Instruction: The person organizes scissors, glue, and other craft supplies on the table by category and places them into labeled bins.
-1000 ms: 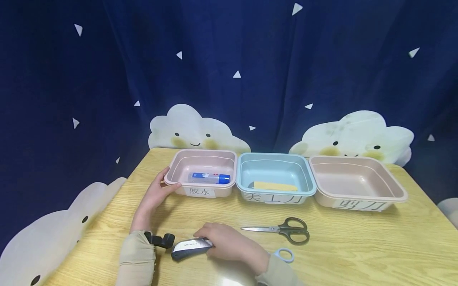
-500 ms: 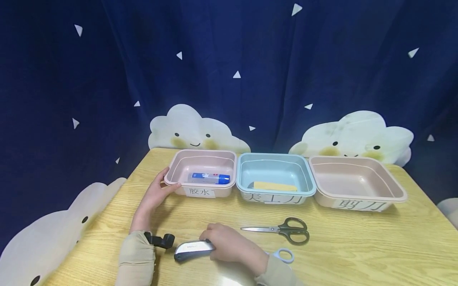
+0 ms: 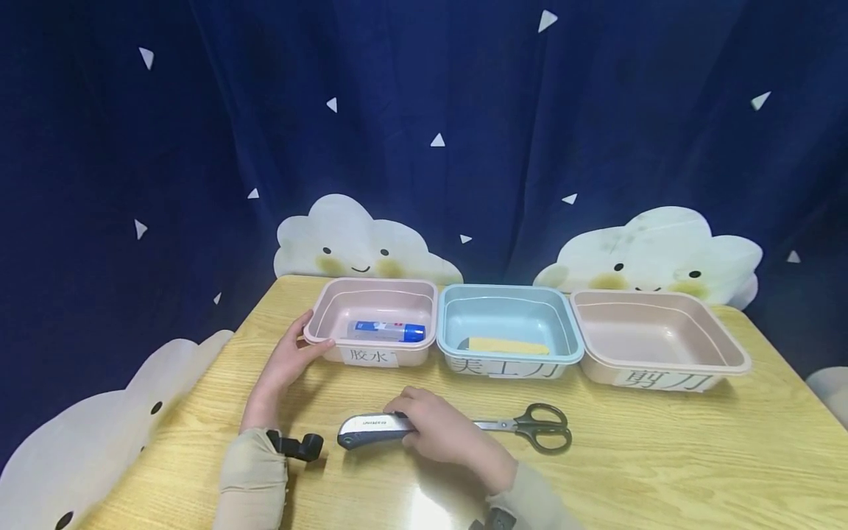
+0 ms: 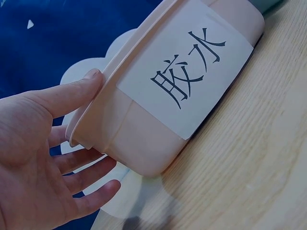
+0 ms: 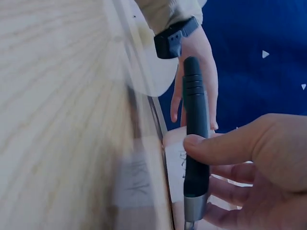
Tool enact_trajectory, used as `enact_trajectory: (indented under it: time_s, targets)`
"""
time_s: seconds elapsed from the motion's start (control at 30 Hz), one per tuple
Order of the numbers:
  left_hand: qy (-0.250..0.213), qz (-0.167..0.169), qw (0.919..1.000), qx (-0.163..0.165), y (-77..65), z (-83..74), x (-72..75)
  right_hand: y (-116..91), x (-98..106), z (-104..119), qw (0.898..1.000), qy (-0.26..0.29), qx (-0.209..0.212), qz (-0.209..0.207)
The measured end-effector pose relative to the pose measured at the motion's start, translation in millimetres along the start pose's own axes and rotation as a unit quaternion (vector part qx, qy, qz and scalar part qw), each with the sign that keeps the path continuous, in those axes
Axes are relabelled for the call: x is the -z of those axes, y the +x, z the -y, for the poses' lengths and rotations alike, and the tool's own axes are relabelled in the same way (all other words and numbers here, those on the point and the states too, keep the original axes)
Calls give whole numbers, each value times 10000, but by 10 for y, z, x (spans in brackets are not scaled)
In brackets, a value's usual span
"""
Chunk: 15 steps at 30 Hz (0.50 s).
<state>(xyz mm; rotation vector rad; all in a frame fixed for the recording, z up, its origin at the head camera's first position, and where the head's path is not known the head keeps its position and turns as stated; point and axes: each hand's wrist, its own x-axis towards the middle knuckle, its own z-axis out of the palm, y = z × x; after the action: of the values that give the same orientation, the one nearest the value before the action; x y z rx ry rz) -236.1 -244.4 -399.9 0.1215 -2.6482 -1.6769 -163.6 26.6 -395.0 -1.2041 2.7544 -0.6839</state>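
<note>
My right hand grips a utility knife with a silver and black body, above the front middle of the table. In the right wrist view the thumb presses on its dark grip, with the fingers behind it. My left hand rests at the front left corner of the pink bin, which bears a paper label. The left wrist view has the thumb on that bin's rim and the other fingers loosely spread beside its wall. A clear glue bottle with a blue cap lies inside.
A light blue bin in the middle holds a yellow cutter. To its right stands a beige bin. Black-handled scissors lie on the wooden table, their blade tips behind my right hand. A dark blue curtain hangs behind.
My right hand has moved up and to the right with the utility knife. A light blue scissor handle on the table is now hidden behind the right arm. The left hand has stayed put.
</note>
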Motion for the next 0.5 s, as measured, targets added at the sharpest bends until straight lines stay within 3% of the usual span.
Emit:
enact_trajectory:
  time_s: [0.5]
  targets:
    - [-13, 56, 9999, -93, 5, 3, -2, -34, 235, -128, 9904, 393, -131, -1321]
